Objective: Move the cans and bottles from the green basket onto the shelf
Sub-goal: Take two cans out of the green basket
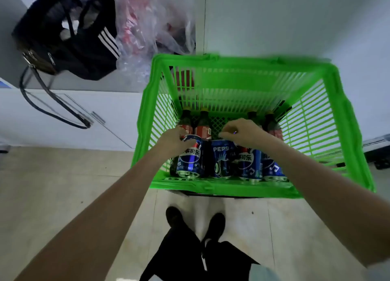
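Cans (223,158) stand in a row along the near wall of the green basket (242,188), four of them, blue. Behind them, toward the far wall, dark bottles (203,125) stand upright. The step seems to be the first pickup: nothing looks lifted yet. The left hand (174,140) curls its fingers round the top of the leftmost can (188,159). The right hand (245,133) has its fingers bent over the middle cans; whether it holds one, I cannot tell. Next, each hand probably needs a firm grip and a straight lift. No shelf is seen here.
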